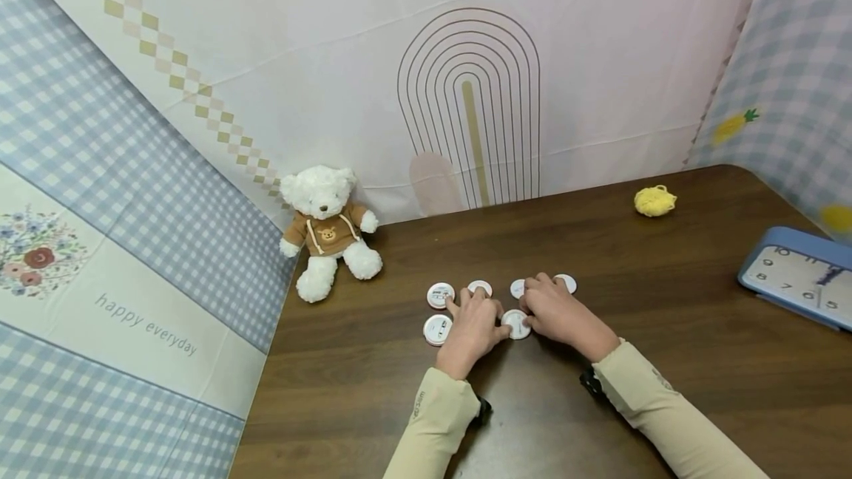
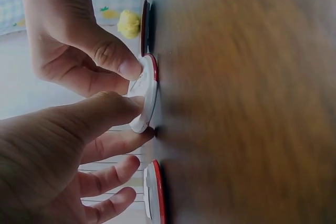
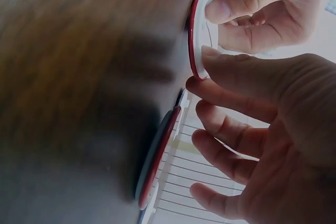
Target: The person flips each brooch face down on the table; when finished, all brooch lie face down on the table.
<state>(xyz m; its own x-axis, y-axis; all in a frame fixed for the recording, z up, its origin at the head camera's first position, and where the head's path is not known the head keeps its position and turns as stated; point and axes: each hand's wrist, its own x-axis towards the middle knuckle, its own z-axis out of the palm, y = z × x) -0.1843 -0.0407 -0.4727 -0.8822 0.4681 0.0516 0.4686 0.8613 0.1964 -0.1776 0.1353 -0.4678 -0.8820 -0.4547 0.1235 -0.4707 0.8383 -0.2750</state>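
Observation:
Between the two hands is a round white button badge (image 1: 516, 324) with a red rim, its pale back facing up. The left hand (image 1: 471, 324) pinches its left edge, thumb on top. From the other side the right hand (image 1: 558, 310) pinches it too, its thumb (image 3: 236, 72) on the face. In the left wrist view the badge (image 2: 149, 91) stands slightly tilted at the tabletop. Left of the left hand lie two more badges (image 1: 437, 330), pin backs showing. Others, one a badge (image 1: 479, 288) and another badge (image 1: 565, 283), are partly covered by the fingers.
A white teddy bear (image 1: 328, 231) in a brown hoodie sits at the back left of the brown wooden table (image 1: 346, 375). A yellow ball of yarn (image 1: 655, 201) lies at the back right, and a blue clock (image 1: 799, 272) stands at the right. Patterned cloth (image 1: 319, 58) hangs behind.

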